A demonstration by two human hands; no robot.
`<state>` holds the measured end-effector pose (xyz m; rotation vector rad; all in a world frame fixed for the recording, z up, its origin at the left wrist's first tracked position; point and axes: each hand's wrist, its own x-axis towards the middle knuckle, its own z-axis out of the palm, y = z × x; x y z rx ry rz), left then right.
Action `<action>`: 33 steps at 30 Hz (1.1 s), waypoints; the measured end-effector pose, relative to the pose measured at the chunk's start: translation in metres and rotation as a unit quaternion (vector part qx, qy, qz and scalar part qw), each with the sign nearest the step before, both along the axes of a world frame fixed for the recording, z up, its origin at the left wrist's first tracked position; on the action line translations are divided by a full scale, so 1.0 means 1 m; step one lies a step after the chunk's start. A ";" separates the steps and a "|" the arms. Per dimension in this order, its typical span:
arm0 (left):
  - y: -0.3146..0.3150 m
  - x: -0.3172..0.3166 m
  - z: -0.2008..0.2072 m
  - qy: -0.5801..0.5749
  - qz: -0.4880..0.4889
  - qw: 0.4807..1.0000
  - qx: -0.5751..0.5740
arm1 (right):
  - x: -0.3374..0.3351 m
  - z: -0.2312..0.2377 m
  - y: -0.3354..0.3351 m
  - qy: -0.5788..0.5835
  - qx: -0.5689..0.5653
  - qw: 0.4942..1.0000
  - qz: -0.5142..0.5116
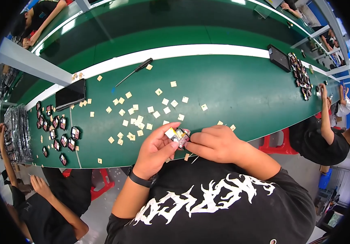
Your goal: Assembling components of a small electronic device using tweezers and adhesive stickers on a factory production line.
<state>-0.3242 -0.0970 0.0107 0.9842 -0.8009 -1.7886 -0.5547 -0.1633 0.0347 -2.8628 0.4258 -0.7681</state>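
Note:
Close in front of my body, my left hand (pixel 155 147) is closed around a small black-cased part (pixel 181 139) with a yellow and white patch on its face. My right hand (pixel 212 142) has its fingers bent and pressed together at that part's right side, touching it. Its fingertips are partly hidden, and I cannot tell whether it pinches anything else. Small cream square pieces (pixel 150 109) lie scattered over the green table (pixel 232 89) beyond my hands. At the left, several similar black parts (pixel 64 140) sit in a loose group.
A screwdriver (pixel 136 71) lies toward the far edge, left of centre. A black tablet-like slab (pixel 71 94) stands near the grey post (pixel 36 61). At the far right are a black tray (pixel 279 58) and a heap of dark parts (pixel 301 76). People sit on both sides.

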 end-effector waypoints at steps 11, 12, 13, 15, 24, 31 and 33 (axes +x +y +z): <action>0.005 -0.027 -0.005 -0.068 0.072 0.993 -0.066 | -0.017 -0.009 0.014 -0.147 0.298 0.906 -0.264; 0.004 -0.027 -0.006 -0.072 0.070 0.993 -0.063 | -0.019 -0.009 0.014 -0.114 0.315 0.895 -0.294; 0.003 -0.027 -0.005 -0.076 0.067 0.993 -0.061 | -0.019 -0.006 0.014 -0.113 0.316 0.894 -0.296; 0.000 -0.025 0.002 -0.080 0.050 0.995 -0.030 | -0.016 0.005 0.011 -0.050 0.361 0.886 -0.287; -0.001 -0.031 -0.014 -0.049 0.082 0.993 -0.063 | -0.004 0.018 0.016 -0.019 0.342 0.915 -0.211; 0.002 -0.034 -0.021 -0.072 0.084 0.991 -0.076 | 0.007 0.017 0.013 -0.013 0.285 0.937 -0.202; 0.002 -0.036 -0.021 -0.093 0.083 0.988 -0.088 | 0.009 0.016 0.012 0.038 0.291 0.933 -0.210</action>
